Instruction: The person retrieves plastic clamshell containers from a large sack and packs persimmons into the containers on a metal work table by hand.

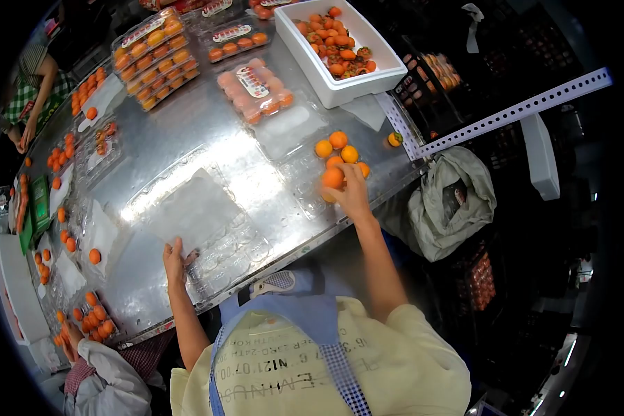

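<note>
My right hand (353,193) is closed around an orange persimmon (332,177) at the right of the metal table. Several more persimmons (338,140) sit close together just beyond it, over clear plastic. Nearer the middle lies an open clear plastic tray (230,255) with round hollows, and a whitish sheet (194,206) lies flat beside it. At the tray's left edge, my left hand (175,262) grips its rim, fingers pointing away from me and thumb toward the hollows. Part of its grip is hidden.
A white foam box (364,89) of persimmons stands at the back right. Packed fruit trays (156,59) are stacked at the back left, with another packed tray (255,90) nearby. Co-workers' hands (71,336) are at the left. A perforated rail (520,111) and sack (457,201) flank the right edge.
</note>
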Demonstrator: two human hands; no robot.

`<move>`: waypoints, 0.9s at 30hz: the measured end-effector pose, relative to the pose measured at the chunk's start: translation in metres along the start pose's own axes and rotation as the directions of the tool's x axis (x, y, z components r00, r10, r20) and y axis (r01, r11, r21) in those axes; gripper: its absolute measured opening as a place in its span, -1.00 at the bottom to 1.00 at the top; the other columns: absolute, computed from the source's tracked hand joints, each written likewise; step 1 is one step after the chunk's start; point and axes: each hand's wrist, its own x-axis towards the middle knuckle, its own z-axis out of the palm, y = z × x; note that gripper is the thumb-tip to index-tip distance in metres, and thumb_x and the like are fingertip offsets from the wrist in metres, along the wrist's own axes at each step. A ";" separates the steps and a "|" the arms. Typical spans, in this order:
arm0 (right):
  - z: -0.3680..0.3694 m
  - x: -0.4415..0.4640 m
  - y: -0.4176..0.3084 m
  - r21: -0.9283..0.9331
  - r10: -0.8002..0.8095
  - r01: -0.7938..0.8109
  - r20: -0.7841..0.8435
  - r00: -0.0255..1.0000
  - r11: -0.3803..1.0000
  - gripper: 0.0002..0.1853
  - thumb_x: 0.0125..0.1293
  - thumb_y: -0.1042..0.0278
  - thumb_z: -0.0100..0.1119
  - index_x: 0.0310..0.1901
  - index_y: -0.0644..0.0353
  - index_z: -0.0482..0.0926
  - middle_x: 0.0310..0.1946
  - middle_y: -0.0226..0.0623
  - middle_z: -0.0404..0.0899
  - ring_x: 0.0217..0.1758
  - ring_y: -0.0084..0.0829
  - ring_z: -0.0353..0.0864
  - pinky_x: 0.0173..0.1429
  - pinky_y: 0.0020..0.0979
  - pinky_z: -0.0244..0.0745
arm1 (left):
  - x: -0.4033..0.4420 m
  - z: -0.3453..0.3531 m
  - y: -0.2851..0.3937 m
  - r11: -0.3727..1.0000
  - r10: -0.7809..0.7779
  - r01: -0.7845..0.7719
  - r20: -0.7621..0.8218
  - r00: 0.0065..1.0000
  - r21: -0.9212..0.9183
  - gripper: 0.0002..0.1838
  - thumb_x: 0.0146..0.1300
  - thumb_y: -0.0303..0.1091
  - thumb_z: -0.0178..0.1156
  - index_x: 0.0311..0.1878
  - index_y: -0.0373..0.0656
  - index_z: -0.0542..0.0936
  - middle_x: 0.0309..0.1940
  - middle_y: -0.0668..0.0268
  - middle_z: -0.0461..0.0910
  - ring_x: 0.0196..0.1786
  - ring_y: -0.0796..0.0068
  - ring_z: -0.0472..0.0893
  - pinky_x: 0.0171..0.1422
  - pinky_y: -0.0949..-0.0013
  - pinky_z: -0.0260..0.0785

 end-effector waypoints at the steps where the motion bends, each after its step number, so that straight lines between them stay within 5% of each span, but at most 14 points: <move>1: -0.001 0.005 0.007 -0.053 -0.060 0.058 -0.034 0.998 0.997 -0.43 -0.17 0.28 0.47 -0.07 0.18 0.45 -0.19 -0.12 0.44 -0.09 -0.10 0.47 -0.05 -0.28 0.43 | -0.002 0.002 0.002 1.000 0.008 -0.008 0.001 1.000 -0.003 -0.54 0.25 -0.20 0.16 0.05 -0.31 0.29 -0.10 0.14 0.46 -0.23 0.30 0.58 -0.29 0.30 0.59; 7: 0.015 0.025 0.029 -0.372 -0.177 0.217 0.140 0.974 0.902 -0.42 -0.22 0.23 0.46 -0.08 0.14 0.48 -0.22 -0.16 0.47 -0.10 -0.13 0.45 0.01 -0.21 0.35 | -0.004 0.004 0.002 1.000 0.002 -0.001 -0.012 1.000 0.022 -0.58 0.25 -0.13 0.14 0.05 -0.17 0.35 -0.08 0.27 0.48 -0.20 0.41 0.58 -0.36 0.38 0.55; 16: 0.025 0.046 0.052 -0.194 -0.369 0.425 0.267 0.890 0.884 -0.58 -0.10 0.30 0.34 -0.13 0.15 0.52 -0.17 -0.22 0.49 -0.03 -0.16 0.43 0.06 -0.26 0.32 | -0.002 0.002 -0.002 1.000 0.008 -0.008 -0.009 1.000 0.012 -0.53 0.23 -0.10 0.15 0.10 -0.13 0.34 -0.06 0.31 0.49 -0.17 0.44 0.57 -0.33 0.37 0.56; 19: 0.022 0.051 0.054 -0.202 -0.217 0.325 0.422 0.880 0.924 -0.66 -0.06 0.38 0.27 -0.17 0.19 0.54 -0.16 -0.18 0.49 -0.01 -0.15 0.43 0.06 -0.26 0.32 | -0.001 0.000 -0.004 1.000 0.009 -0.009 -0.004 1.000 0.013 -0.52 0.22 -0.11 0.16 0.10 -0.17 0.33 -0.06 0.28 0.47 -0.15 0.42 0.56 -0.29 0.35 0.57; 27: 0.020 0.056 0.052 -0.166 -0.121 0.217 0.455 0.882 0.962 -0.70 -0.06 0.41 0.24 -0.20 0.21 0.56 -0.19 -0.14 0.51 0.00 -0.13 0.43 0.08 -0.24 0.32 | 0.002 0.001 -0.007 1.000 0.003 -0.001 -0.113 0.994 0.017 -0.52 0.22 -0.14 0.18 0.03 -0.29 0.31 -0.04 0.16 0.39 -0.13 0.36 0.52 -0.29 0.28 0.59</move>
